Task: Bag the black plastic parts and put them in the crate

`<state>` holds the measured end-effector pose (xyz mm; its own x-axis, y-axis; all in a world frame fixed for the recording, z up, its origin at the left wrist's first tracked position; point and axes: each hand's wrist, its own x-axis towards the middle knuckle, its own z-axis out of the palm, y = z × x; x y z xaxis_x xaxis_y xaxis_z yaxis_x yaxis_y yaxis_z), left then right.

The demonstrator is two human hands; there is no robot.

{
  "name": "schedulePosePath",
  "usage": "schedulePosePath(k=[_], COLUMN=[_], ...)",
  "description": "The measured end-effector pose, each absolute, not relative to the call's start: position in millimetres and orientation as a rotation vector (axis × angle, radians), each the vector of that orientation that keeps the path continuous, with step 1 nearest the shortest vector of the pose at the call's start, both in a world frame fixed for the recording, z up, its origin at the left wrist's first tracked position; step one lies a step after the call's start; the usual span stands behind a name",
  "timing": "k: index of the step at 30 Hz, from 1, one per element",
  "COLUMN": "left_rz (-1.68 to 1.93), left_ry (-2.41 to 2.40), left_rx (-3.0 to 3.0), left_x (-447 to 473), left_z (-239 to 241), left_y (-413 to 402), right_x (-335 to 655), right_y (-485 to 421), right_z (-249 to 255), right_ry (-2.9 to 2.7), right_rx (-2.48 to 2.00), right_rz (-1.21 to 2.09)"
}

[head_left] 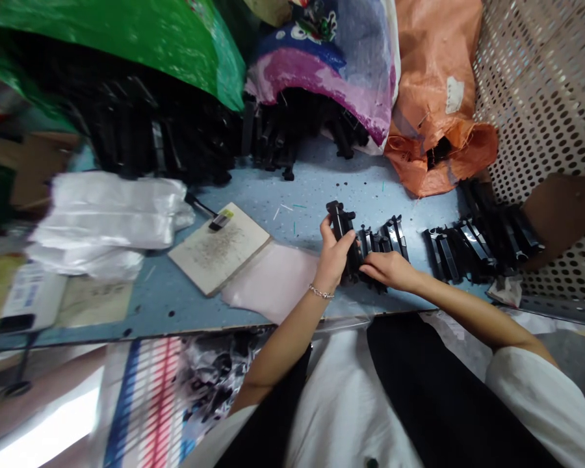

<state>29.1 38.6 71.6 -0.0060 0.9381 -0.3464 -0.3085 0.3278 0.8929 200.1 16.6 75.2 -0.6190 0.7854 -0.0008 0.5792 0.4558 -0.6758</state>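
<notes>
My left hand (335,253) is closed around a long black plastic part (342,224), held upright over the blue worktable (283,195). Close beside it, my right hand (387,268) has its fingers pinched together at the lower end of the black parts; what exactly they grip is hidden. Just beyond my right hand lie several similar black parts (394,235) in a short row. Farther right, a larger group of black parts (461,247) leans side by side against a perforated basket. A bracelet circles my left wrist.
Black parts spill from a green bag (127,32) and a purple bag (322,65) at the back. An orange sack (433,84) stands beside the perforated basket (541,84). To the left are clear plastic bags (112,211), a stained board (219,247) and a thin white sheet (273,279).
</notes>
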Motion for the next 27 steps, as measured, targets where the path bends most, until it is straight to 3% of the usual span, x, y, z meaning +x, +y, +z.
schedulePosePath(k=[4,8,11,17,27], left_rz=[1.116,1.160,1.200,1.225,1.171], left_ry=[1.189,1.263,1.278,1.189,0.949], left_rx=[0.829,1.132,1.229,0.983,0.555], left_x=[26,23,22,22,25], left_z=[69,72,78,84,87], left_y=[39,39,41,48,53], right_x=[194,188,190,196,189], right_y=[13,12,13,11,20], right_z=[83,81,79,85,76], right_ry=[-1.850,-1.408,-1.364,-1.962,-1.018], right_rx=[-1.335,-1.413,-1.426,-1.213,-1.283], right_rz=[1.544,1.871,1.845,1.148,2.095])
